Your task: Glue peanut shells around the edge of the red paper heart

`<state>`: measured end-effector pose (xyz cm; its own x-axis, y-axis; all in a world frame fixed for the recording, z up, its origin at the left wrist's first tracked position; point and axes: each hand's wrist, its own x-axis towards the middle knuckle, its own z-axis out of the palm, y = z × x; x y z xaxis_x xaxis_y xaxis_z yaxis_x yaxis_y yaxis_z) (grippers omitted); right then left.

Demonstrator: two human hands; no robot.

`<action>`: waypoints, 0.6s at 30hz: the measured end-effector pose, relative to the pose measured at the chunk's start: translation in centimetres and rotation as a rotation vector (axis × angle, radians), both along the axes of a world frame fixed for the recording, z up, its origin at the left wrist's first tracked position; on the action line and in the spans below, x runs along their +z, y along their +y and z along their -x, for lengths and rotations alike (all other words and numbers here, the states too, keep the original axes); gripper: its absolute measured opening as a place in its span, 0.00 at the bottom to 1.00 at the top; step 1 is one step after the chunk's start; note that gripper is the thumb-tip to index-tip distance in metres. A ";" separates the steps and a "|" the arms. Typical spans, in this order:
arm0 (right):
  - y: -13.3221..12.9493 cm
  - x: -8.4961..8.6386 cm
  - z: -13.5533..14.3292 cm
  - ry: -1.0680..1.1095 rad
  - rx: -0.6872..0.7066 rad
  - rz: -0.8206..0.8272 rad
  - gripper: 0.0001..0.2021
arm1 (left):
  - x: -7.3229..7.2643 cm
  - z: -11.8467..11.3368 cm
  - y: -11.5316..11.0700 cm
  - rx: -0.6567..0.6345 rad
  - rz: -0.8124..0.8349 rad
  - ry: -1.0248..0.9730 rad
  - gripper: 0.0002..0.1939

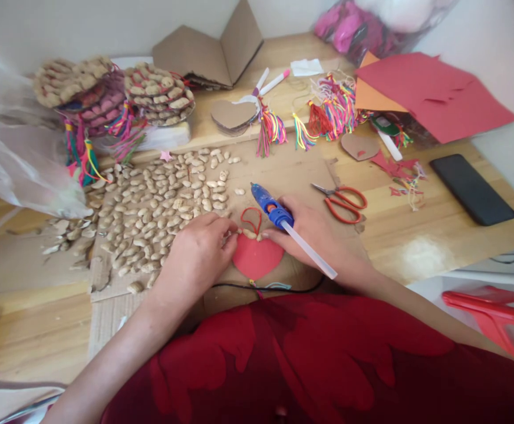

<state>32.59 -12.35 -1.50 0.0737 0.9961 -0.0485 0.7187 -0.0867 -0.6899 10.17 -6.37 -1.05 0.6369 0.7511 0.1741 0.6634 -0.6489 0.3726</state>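
Note:
A red paper heart [257, 259] lies in front of me, with a red cord loop [251, 218] at its top and a small tassel at its lower tip. Two peanuts [250, 234] sit along its top edge. My left hand [204, 247] is closed at the heart's upper left, its fingertips pinching a mostly hidden peanut. In my right hand [314, 232] is a blue hot glue gun [268, 203], its nozzle pointing away to the upper left and a glue stick [309, 250] jutting from its back. My right thumb touches the peanut at the heart's upper right.
Loose peanuts [151, 212] cover the cardboard on the left. Red-handled scissors [343, 203] and a black phone [473, 189] lie to the right. Behind are stacked peanut-covered pieces [158, 94], cardboard hearts [234, 113], tassels [334, 109] and red paper [434, 94]. A black cord [230, 285] runs near my body.

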 end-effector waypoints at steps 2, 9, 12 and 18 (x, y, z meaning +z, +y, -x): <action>0.0 -0.1 0.0 -0.009 -0.008 -0.007 0.13 | 0.2 -0.2 0.0 0.027 0.017 0.039 0.09; -0.1 -0.4 0.0 -0.028 -0.002 -0.019 0.12 | 0.8 -1.0 -0.2 0.108 0.060 0.186 0.12; -0.2 -0.3 0.0 -0.032 0.006 -0.028 0.13 | 1.0 -1.3 -0.3 0.123 0.088 0.234 0.13; -0.2 -0.6 0.0 -0.022 -0.002 -0.030 0.13 | 1.1 -1.6 -0.4 0.149 0.088 0.272 0.12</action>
